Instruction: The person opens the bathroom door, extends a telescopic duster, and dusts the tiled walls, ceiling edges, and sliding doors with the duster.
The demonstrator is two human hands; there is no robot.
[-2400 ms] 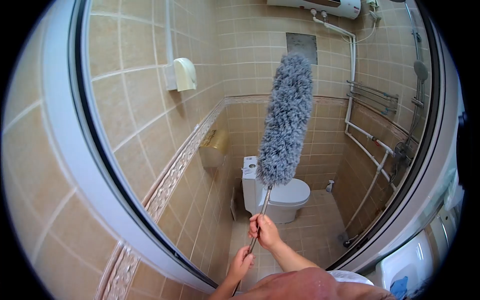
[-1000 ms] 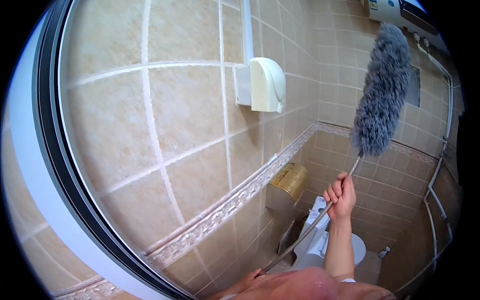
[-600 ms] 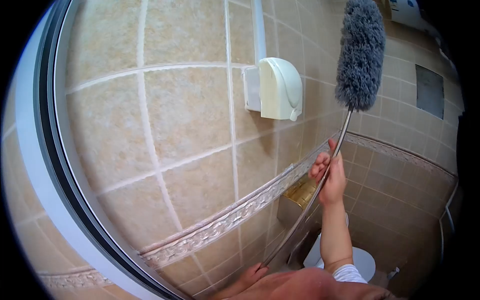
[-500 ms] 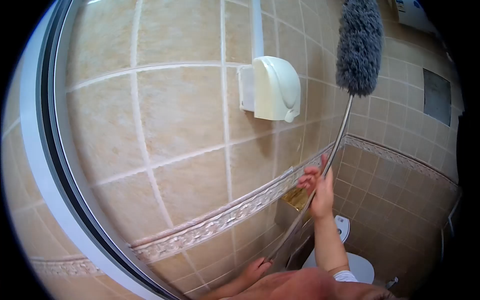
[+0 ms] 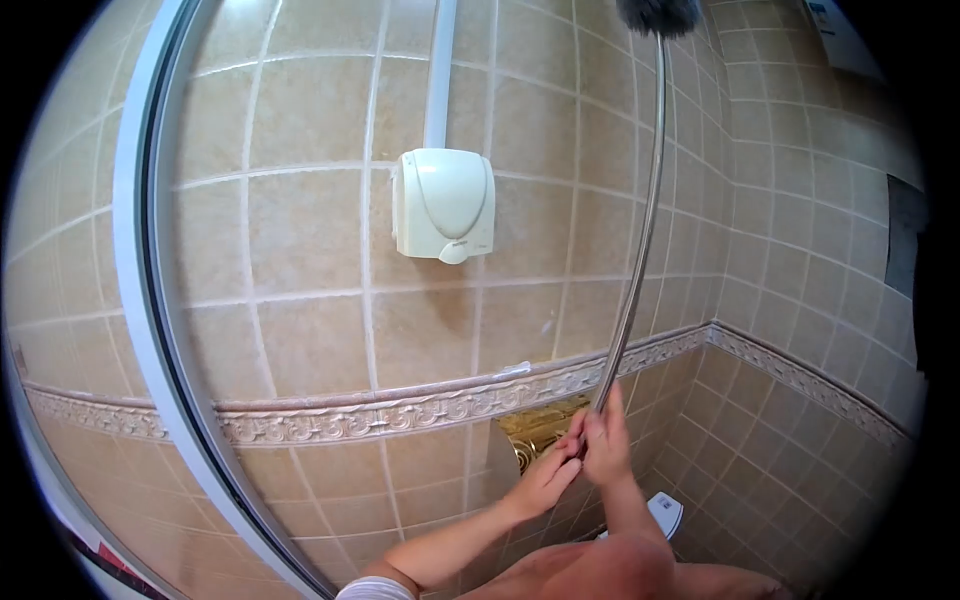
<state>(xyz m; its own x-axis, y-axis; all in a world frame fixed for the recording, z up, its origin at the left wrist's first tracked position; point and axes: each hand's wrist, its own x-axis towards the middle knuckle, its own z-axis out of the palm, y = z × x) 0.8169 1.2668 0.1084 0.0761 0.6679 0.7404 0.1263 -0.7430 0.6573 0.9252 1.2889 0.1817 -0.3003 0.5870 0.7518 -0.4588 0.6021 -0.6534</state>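
A long metal pole (image 5: 645, 230) rises from my hands toward the top of the view, bending slightly. At its upper end is the fluffy grey head of a duster (image 5: 660, 15), cut off by the frame's edge. My left hand (image 5: 545, 480) is closed around the pole's lower end. Just above and to its right, my right hand (image 5: 607, 445) also grips the pole, fingers pointing up along it. The two hands touch or nearly touch. Behind them, a gold-patterned panel (image 5: 535, 430) on the wall is partly covered.
A cream hand dryer (image 5: 445, 205) is fixed to the tiled wall, with a white conduit (image 5: 440, 80) above it. A moulded border (image 5: 400, 415) crosses the wall. On the left stands a metal frame (image 5: 150, 250). A white toilet part (image 5: 665, 513) shows low at right.
The duster head has risen mostly out of view and the pole stands more upright. My left hand has moved up beside my right, which has closed on the pole. The view has turned rightward-to-left wall.
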